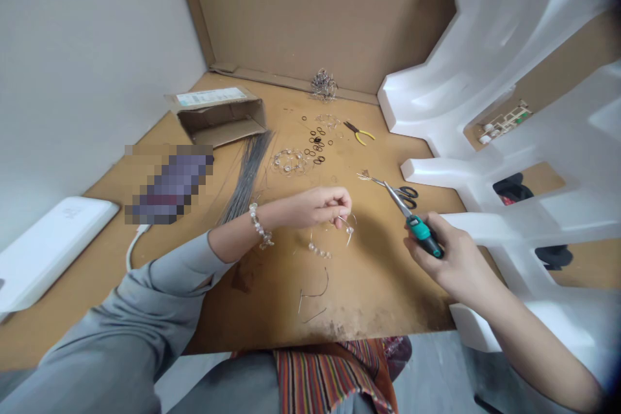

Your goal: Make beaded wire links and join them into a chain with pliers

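My left hand (334, 204) is closed in a pinch on a thin wire (348, 238) that carries a clear bead (350, 230). Just below these fingers, a short row of clear beads (320, 251) curves over the table; whether it joins the held wire I cannot tell. Off to the right, my right hand (446, 252) is wrapped around long-nose pliers (418, 228) with green and black handles. Their slim metal jaws point up and left, apart from the beads. Loose bent wire pieces (314, 295) lie near the table's front edge.
Behind my left hand lie a bundle of straight wires (247, 171), beaded wire loops (290, 162), dark rings (317, 141) and yellow-handled pliers (359, 134). Black-handled scissors (406, 196) rest beyond the right hand. A cardboard box (220, 119) and white power bank (58, 249) stand left; white foam (436, 171) borders the right.
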`<state>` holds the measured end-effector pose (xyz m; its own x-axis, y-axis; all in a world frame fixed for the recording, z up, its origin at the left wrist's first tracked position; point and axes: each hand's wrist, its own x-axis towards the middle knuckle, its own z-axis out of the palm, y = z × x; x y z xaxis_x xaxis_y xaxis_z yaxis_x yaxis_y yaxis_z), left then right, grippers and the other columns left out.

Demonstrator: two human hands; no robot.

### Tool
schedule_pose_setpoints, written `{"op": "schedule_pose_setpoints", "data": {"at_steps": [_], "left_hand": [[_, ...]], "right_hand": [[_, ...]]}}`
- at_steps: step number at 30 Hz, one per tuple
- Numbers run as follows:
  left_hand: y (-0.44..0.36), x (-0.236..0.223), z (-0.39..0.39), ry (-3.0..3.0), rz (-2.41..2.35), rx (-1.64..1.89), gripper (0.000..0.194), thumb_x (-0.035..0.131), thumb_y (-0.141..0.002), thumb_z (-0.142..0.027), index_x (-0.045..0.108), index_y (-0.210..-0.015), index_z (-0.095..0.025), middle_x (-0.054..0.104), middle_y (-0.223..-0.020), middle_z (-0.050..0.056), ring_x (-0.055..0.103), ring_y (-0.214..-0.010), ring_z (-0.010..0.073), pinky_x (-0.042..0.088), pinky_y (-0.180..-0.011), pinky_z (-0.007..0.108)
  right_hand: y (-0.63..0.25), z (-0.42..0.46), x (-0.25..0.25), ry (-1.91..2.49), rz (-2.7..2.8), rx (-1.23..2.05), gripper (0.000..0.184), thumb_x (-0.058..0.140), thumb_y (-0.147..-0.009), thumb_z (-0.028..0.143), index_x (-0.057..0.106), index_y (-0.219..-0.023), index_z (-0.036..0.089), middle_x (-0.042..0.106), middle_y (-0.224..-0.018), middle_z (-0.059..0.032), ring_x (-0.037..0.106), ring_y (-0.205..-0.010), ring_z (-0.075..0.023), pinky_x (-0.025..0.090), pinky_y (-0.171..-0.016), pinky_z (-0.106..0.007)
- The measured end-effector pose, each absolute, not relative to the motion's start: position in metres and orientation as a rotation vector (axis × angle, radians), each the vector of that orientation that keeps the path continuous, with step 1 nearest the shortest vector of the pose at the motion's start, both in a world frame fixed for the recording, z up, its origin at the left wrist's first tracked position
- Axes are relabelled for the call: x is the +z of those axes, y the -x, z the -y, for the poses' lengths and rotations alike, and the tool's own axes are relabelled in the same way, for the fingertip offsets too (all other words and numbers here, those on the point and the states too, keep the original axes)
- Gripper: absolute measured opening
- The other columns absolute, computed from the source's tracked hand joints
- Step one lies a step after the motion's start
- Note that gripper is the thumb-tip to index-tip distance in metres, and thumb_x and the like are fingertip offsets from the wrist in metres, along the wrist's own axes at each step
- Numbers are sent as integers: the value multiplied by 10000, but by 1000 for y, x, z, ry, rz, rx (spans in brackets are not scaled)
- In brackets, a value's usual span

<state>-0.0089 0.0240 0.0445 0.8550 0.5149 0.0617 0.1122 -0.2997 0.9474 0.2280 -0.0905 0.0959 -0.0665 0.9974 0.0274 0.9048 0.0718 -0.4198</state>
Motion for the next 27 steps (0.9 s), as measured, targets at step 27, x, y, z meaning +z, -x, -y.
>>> {"op": "schedule_pose_setpoints", "data": {"at_steps": [27], "left_hand": [[-12, 4, -21, -1270, -675, 194, 586, 401, -802, -641, 608, -815, -93, 667, -773, 100, 613, -700, 157, 457, -748, 322]], "right_hand": [[-191, 70, 44, 1349, 1170, 1174, 233, 656, -727, 326, 499, -839, 194, 555, -719, 3, 565, -651, -144, 464, -663, -318]]}}
